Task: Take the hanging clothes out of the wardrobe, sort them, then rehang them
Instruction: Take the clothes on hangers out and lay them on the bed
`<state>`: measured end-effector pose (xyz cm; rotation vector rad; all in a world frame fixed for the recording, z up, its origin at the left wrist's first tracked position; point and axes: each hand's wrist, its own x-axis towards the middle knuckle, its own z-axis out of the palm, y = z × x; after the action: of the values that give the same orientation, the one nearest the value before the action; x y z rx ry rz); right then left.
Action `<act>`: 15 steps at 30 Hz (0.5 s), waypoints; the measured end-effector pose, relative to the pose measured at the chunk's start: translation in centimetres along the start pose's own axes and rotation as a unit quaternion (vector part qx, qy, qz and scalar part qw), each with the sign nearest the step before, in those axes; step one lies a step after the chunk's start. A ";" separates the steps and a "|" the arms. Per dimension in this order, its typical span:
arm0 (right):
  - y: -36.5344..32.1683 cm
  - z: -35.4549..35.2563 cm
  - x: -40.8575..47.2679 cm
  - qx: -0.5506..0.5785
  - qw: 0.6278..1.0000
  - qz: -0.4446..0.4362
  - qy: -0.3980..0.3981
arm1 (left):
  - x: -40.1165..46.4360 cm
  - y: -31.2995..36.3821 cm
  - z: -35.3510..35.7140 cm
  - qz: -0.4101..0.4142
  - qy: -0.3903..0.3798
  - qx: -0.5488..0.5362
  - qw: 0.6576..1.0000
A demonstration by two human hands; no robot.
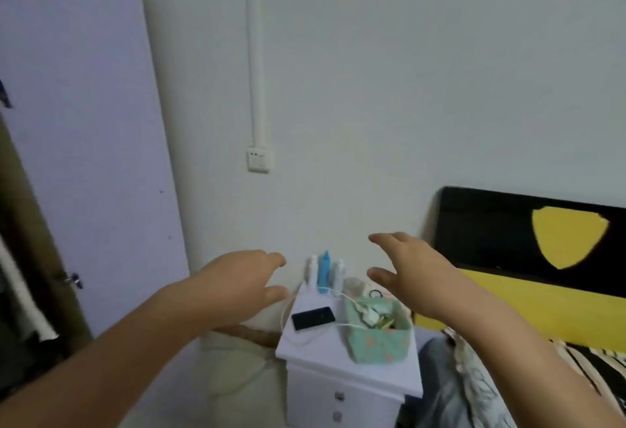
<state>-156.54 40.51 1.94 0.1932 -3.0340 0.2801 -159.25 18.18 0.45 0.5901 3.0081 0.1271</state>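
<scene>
Two hands out in front, both empty. My left hand (247,280) hangs with fingers loosely spread and slightly bent, holding nothing; my right hand (406,268) is spread wide, thumb apart, also holding nothing. I judge they are raised for a reach or for balance, not a grasp.

At 6 o'clock, below and between them: white bedside counter (338,366). On it a black phone (313,318) lying flat, with a white cable (305,339) trailing beside it, probably charging. At the phone's 3 o'clock, a green fabric basket (382,343), open-topped, stuffed with small items and a white plug; contents too jumbled to name. Behind, against the wall, three bottles (326,270) upright, the middle one blue.

At 4 o'clock: bed (474,377) with rumpled cloth, and a black-and-yellow headboard (528,248).

At 9 o'clock, farthest: pale wardrobe door (84,156), swung open. Hanging clothes barely show, only a dark sliver at the frame edge. Task hardly started, by my reading.
</scene>
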 end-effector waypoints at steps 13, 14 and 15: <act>-22.6 4.2 9.6 0.042 0.937 -0.336 -0.090 | -13.3 -17.0 -0.6 -0.314 0.031 -0.053 0.947; -24.5 4.6 9.9 0.045 0.930 -0.352 -0.093 | -14.3 -18.4 -0.9 -0.327 0.036 -0.053 0.943; -26.4 4.9 10.2 0.050 0.924 -0.368 -0.093 | -15.1 -19.8 -1.1 -0.340 0.039 -0.054 0.938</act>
<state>-163.45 12.66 2.78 1.3831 -2.8454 0.3568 -152.77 -5.94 0.55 -0.4838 3.0512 0.2681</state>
